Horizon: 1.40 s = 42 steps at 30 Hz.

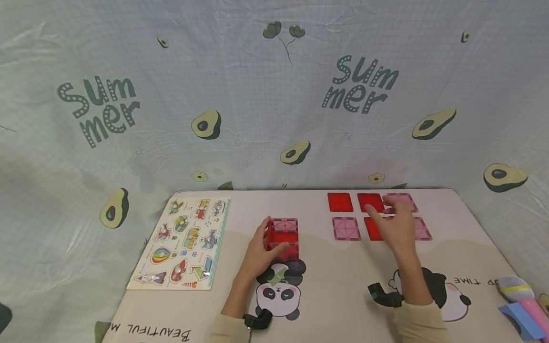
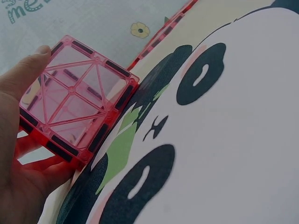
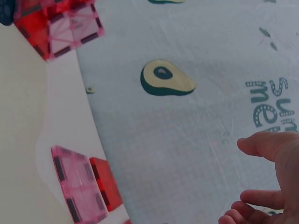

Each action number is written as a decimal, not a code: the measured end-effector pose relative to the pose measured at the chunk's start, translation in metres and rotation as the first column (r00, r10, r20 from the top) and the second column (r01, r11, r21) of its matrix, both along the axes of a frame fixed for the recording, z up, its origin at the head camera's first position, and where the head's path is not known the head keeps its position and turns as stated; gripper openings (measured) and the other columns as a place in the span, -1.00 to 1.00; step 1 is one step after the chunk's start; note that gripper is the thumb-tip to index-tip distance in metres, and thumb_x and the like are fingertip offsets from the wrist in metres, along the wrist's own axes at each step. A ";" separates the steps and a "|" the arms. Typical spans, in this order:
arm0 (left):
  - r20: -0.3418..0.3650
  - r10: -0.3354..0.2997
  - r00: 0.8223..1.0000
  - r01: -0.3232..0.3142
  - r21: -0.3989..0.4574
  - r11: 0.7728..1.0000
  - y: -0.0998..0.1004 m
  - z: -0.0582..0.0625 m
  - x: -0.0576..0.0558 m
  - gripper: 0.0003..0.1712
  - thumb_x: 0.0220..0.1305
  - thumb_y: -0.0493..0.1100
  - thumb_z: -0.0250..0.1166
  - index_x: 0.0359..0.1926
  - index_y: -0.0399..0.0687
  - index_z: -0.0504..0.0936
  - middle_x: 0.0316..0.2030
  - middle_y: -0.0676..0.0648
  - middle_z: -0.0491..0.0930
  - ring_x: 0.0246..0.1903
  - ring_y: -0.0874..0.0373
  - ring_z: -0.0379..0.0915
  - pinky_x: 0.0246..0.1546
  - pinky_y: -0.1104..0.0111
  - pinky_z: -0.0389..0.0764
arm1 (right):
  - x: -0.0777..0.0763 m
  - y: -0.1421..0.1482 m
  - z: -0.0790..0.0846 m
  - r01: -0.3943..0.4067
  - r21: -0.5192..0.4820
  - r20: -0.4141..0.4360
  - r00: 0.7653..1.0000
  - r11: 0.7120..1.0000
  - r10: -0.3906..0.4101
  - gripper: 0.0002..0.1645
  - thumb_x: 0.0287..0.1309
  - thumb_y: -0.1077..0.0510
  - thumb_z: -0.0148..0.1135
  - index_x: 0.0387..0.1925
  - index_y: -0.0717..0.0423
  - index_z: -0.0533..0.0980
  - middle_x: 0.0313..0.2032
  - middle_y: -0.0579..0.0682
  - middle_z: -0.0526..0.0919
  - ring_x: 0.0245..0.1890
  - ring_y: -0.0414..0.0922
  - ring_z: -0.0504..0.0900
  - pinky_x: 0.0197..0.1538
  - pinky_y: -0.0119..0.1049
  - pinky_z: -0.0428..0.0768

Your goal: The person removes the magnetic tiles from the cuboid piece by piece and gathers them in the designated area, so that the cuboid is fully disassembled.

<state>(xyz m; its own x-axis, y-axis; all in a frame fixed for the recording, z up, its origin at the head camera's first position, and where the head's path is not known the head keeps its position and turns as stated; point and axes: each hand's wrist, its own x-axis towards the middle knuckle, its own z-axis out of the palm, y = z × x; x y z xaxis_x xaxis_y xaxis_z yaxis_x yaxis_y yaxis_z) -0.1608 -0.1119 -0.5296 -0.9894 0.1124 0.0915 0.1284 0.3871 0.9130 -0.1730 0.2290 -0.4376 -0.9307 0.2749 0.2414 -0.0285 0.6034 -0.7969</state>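
On panda-print table [image 1: 326, 286]: L hand [image 1: 259, 252] gripping magnetic-tile box [image 2: 72, 88] | R hand [image 1: 398, 225] empty, fingers apart | box prob. light, stiff, may unsnap; hold opp. sides

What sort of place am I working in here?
Probably a children's play area, though the backdrop hides the room beyond. Red and pink tiles and a board of colourful vehicle pictures lie on a panda-printed table, before an avocado-patterned backdrop.

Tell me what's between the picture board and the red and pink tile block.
The left hand, gripping the tile block, with bare tabletop between hand and picture board, in the head view.
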 end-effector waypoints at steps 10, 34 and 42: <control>0.012 0.000 1.000 0.000 0.019 1.000 0.000 0.001 0.001 0.10 0.15 0.22 0.41 0.58 0.12 0.03 0.52 -0.14 0.18 0.42 -0.26 0.27 0.25 -0.07 0.54 | 0.000 -0.021 -0.002 -0.045 0.039 0.039 0.998 0.998 0.043 -0.22 0.24 -0.13 0.32 0.33 0.22 0.38 0.13 0.23 0.48 -0.01 0.06 0.51 -0.21 -0.68 0.41; 0.029 0.012 1.000 -0.012 -0.007 1.000 0.001 0.001 0.000 0.12 0.13 0.22 0.43 0.58 0.13 0.03 0.51 -0.09 0.20 0.41 -0.20 0.29 0.26 -0.05 0.54 | 0.005 -0.070 -0.013 -0.217 0.011 0.014 0.976 0.976 0.217 -0.28 0.14 -0.03 0.42 0.25 0.22 0.43 0.06 0.16 0.52 -0.07 0.03 0.55 -0.14 -0.41 0.62; 0.023 0.010 1.000 -0.010 -0.010 1.000 0.001 -0.001 0.000 0.12 0.14 0.22 0.42 0.58 0.13 0.03 0.51 -0.10 0.19 0.41 -0.20 0.30 0.24 -0.03 0.56 | 0.006 -0.087 -0.022 -0.268 0.058 -0.025 0.963 0.962 0.270 -0.37 0.12 0.05 0.45 0.18 0.20 0.48 -0.01 0.15 0.56 -0.14 0.00 0.56 -0.12 -0.29 0.67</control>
